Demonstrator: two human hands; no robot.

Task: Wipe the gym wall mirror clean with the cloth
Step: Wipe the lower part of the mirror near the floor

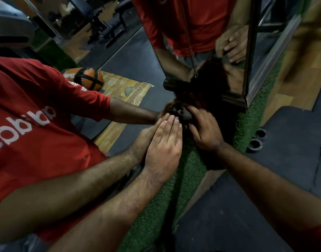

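The wall mirror (123, 57) fills the left side and reflects my red shirt and arms. A second mirror panel (203, 33) meets it at a dark-framed corner ahead. My left hand (163, 142) lies flat with straight fingers against the glass, touching its own reflection. My right hand (205, 130) is just to the right, its fingers curled into a dark cloth (194, 101) bunched at the bottom corner of the mirror frame. Much of the cloth is lost in shadow.
A green turf strip (156, 206) runs along the foot of the mirror. Dark rubber floor mats (274, 170) lie to the right, with two round black objects (256, 142) at their edge. An orange ball (88, 79) and gym benches appear as reflections.
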